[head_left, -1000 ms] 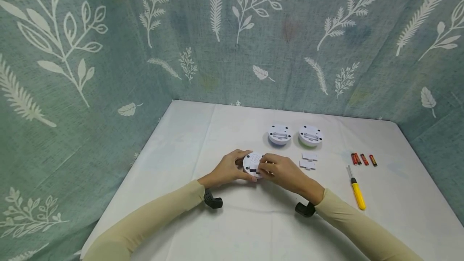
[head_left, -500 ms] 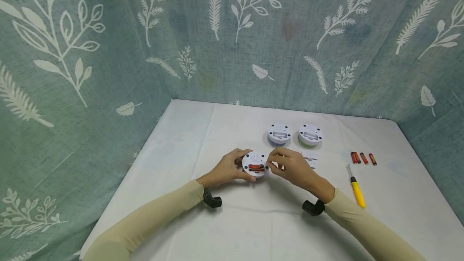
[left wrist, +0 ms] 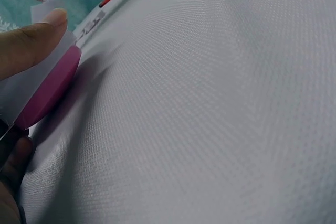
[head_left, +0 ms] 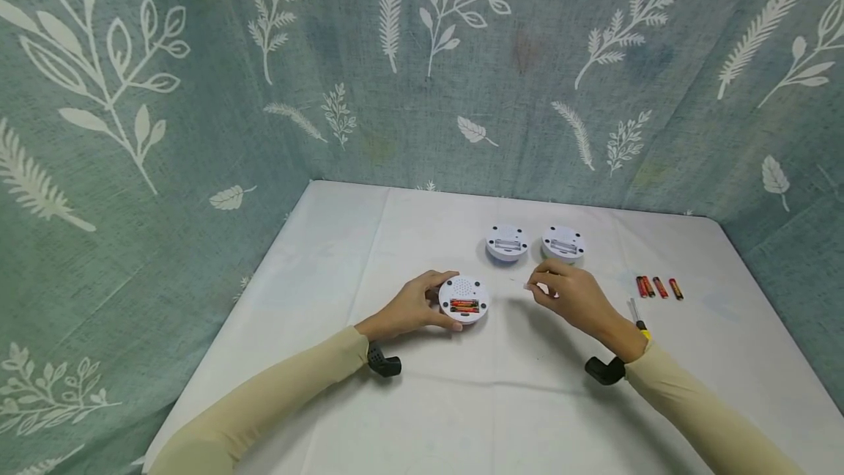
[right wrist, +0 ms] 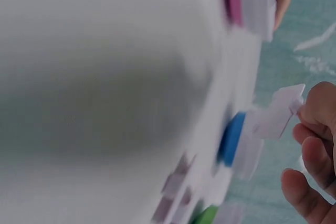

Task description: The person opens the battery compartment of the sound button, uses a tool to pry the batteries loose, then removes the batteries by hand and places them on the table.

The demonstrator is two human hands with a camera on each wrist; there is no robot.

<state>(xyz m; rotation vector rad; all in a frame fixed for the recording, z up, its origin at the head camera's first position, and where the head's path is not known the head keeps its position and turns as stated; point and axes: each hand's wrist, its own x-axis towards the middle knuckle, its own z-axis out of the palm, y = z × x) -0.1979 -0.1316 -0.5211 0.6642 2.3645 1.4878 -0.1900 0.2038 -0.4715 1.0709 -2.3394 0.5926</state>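
My left hand [head_left: 413,304] grips a round white battery-powered device [head_left: 463,286] by its rim, its pink underside [left wrist: 52,88] showing in the left wrist view. Red batteries [head_left: 464,306] lie in its uncovered compartment, facing up. To the right, apart from the device, my right hand [head_left: 572,297] pinches a small white battery cover [right wrist: 278,114] between thumb and fingertip. Against the white cloth, that cover hardly shows in the head view. Two similar covers [right wrist: 174,191] lie on the table, blurred in the right wrist view and hidden behind my right hand in the head view.
Two more round devices, one blue-edged [head_left: 506,242] and one green-edged [head_left: 563,243], sit at the back with uncovered compartments. Several red batteries [head_left: 660,287] lie at the right. A yellow-handled screwdriver [head_left: 638,317] is partly behind my right wrist. White cloth [head_left: 409,416] covers the table.
My right hand has lifted the cover off the device's compartment, baring the batteries, and moved right with it. My left hand keeps its grip in nearly the same place.
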